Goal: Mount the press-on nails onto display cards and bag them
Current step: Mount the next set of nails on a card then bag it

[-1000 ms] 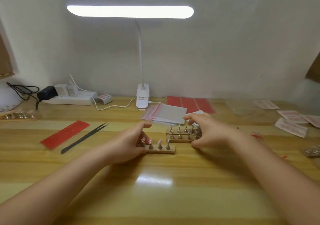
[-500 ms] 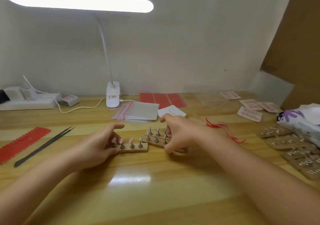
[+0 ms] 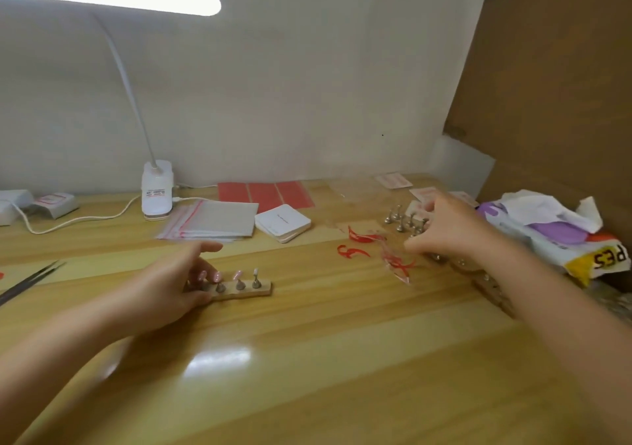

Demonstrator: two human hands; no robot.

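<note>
A small wooden holder (image 3: 244,293) with metal pegs carries pink press-on nails (image 3: 236,275) near the table's middle. My left hand (image 3: 171,280) grips its left end, thumb in front, fingers behind. My right hand (image 3: 444,230) is at the far right and holds a second peg holder (image 3: 402,220) whose pegs look bare. A stack of white display cards (image 3: 283,222) lies behind, next to a pile of clear zip bags (image 3: 212,220) with red strips.
The wooden table (image 3: 325,359) has red peeled strips (image 3: 362,242) between the hands. More peg holders (image 3: 489,287) and a crumpled plastic bag (image 3: 554,236) sit at the right edge. Tweezers (image 3: 27,282) lie at left. A lamp base (image 3: 156,191) and red sheets (image 3: 265,193) stand at the back.
My right hand has carried the second peg holder from beside the first one to the far right. The view has swung right. My left hand stays on the first holder.
</note>
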